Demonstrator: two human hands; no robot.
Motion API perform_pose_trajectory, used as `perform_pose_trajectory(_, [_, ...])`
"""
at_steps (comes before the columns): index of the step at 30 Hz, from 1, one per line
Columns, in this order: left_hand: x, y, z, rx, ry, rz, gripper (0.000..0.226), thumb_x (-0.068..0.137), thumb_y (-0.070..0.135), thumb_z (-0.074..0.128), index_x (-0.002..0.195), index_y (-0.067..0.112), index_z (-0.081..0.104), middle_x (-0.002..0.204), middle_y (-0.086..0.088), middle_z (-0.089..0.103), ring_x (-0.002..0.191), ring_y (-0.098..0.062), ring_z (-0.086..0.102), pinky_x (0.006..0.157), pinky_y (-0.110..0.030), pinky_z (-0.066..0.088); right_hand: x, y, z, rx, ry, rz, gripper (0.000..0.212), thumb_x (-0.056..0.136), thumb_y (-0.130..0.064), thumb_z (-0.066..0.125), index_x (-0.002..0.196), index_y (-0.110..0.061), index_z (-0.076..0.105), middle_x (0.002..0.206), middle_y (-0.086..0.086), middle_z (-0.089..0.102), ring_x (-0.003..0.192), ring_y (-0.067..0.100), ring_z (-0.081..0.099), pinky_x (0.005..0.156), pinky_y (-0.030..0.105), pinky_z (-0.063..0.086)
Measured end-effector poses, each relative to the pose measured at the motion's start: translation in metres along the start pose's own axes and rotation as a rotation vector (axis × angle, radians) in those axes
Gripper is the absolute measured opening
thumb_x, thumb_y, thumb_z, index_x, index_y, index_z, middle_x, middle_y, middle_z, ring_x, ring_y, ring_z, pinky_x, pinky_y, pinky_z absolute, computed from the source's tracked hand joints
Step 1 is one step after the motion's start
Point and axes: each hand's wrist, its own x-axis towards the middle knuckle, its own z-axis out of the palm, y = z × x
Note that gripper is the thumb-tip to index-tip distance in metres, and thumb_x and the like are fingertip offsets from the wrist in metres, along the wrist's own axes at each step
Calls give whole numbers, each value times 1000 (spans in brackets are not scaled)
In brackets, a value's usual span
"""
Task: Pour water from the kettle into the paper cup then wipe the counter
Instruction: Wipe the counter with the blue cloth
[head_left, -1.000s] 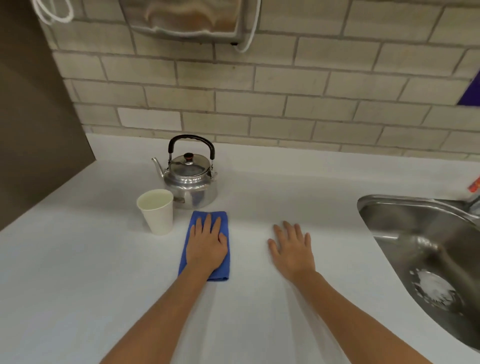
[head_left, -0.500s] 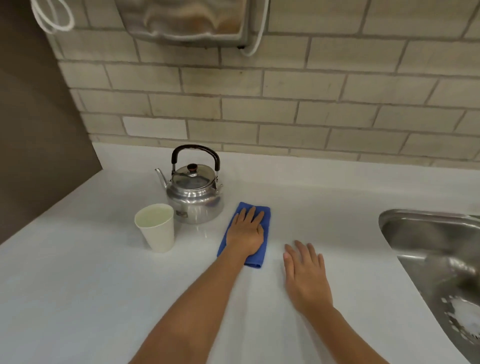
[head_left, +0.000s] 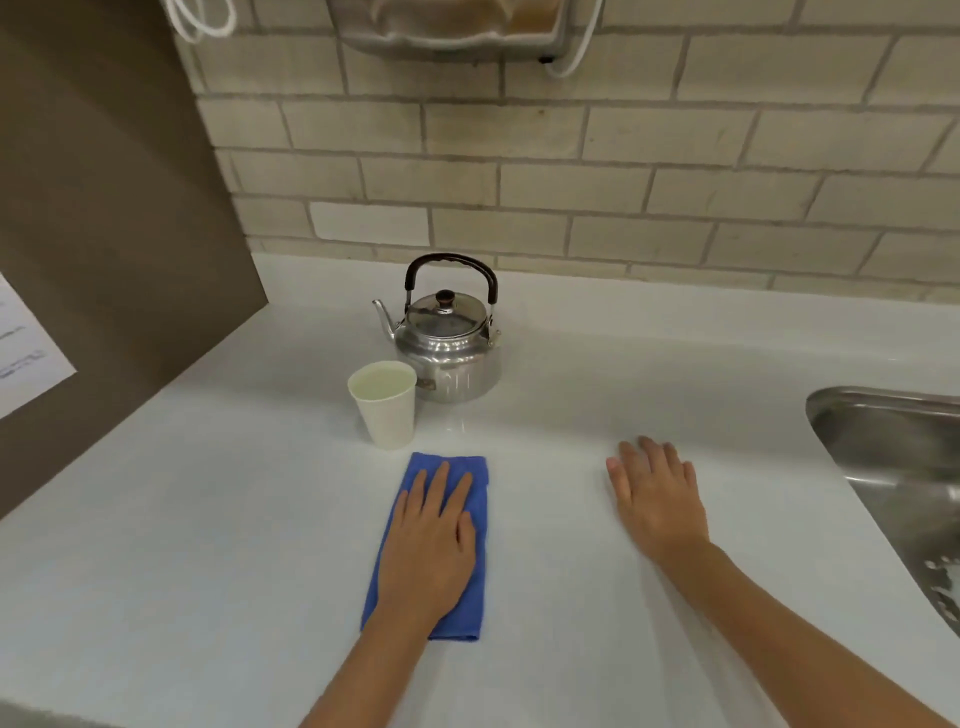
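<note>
A steel kettle (head_left: 447, 353) with a black handle stands upright at the back of the white counter (head_left: 208, 519). Just in front of it, to the left, is a white paper cup (head_left: 387, 410) with water in it. A folded blue cloth (head_left: 482, 582) lies flat in front of the cup. My left hand (head_left: 428, 551) presses down on the cloth, palm flat, fingers slightly spread. My right hand (head_left: 657, 499) rests flat on the bare counter to the right, holding nothing.
A steel sink (head_left: 893, 457) is set into the counter at the right edge. A brown panel (head_left: 104, 208) with a paper sheet (head_left: 21, 358) bounds the left. A tiled wall rises behind, with a metal dispenser (head_left: 452, 26) overhead.
My left hand slid the blue cloth from beside the kettle back toward me and to the left, in front of the cup. My right hand stayed flat on the counter.
</note>
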Motion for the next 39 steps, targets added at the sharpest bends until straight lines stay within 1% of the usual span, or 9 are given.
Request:
perform_pose_trajectory(3, [-9, -14, -6, 41, -6, -50, 50, 98, 33, 19, 147, 28, 8, 159, 1, 3, 146, -21, -1, 118, -34, -1, 2, -18, -1, -5, -65, -89, 46, 98, -40, 28, 138, -19, 35, 150, 4, 31, 140, 28, 20, 115, 46, 17])
perform_pose_trajectory(6, [13, 19, -1, 68, -34, -8, 51, 98, 33, 18, 147, 25, 7, 160, -1, 2, 146, -25, -1, 119, -38, 1, 3, -52, 4, 97, -120, -180, 43, 99, -38, 26, 138, -24, 37, 151, 3, 31, 141, 25, 19, 117, 44, 16])
perform_pose_trajectory(10, [19, 32, -1, 49, -72, 13, 50, 99, 31, 18, 147, 23, 9, 159, -2, 4, 146, -24, 0, 120, -38, 1, 3, -68, 8, 128, -112, -128, 42, 100, -35, 24, 135, -22, 41, 149, 4, 35, 138, 27, 24, 114, 46, 18])
perform_pose_trajectory(17, [-38, -103, -46, 35, 61, -146, 49, 98, 30, 22, 146, 24, 17, 158, -2, 12, 146, -22, 9, 119, -36, 8, 4, -97, 15, 82, -45, -121, 41, 99, -34, 27, 130, -12, 43, 142, 7, 41, 132, 30, 30, 109, 45, 25])
perform_pose_trajectory(20, [-5, -171, -71, 66, 84, -241, 49, 97, 28, 22, 145, 16, 23, 156, -11, 19, 143, -32, 18, 118, -42, 14, 13, -108, 16, 126, -36, -93, 40, 99, -34, 28, 128, -13, 45, 141, 7, 42, 130, 31, 31, 108, 44, 25])
perform_pose_trajectory(24, [76, -203, -78, 79, 27, -310, 50, 98, 24, 24, 147, 17, 15, 158, -10, 13, 144, -32, 12, 118, -44, 10, 25, -111, 23, 126, -45, -62, 39, 98, -33, 28, 129, -15, 44, 142, 7, 40, 132, 29, 30, 109, 42, 25])
perform_pose_trajectory(32, [149, -153, -51, 121, -28, -52, 49, 98, 26, 24, 146, 19, 17, 158, -6, 15, 144, -30, 13, 118, -43, 11, 42, -130, 31, 120, -27, 12, 36, 98, -27, 32, 129, -16, 46, 142, 10, 41, 132, 32, 30, 110, 43, 25])
perform_pose_trajectory(36, [137, -168, -48, 129, -33, 118, 48, 98, 27, 24, 146, 21, 20, 157, -5, 19, 143, -27, 16, 117, -40, 14, 49, -139, 30, 181, -13, 77, 35, 98, -29, 30, 128, -17, 46, 141, 9, 41, 133, 29, 29, 113, 42, 23])
perform_pose_trajectory(39, [151, -180, -53, 122, -47, 109, 49, 99, 28, 23, 147, 21, 17, 158, -4, 14, 144, -25, 14, 118, -39, 11, 54, -142, 28, 190, -17, 107, 36, 98, -30, 29, 127, -18, 47, 141, 8, 42, 134, 27, 29, 113, 41, 22])
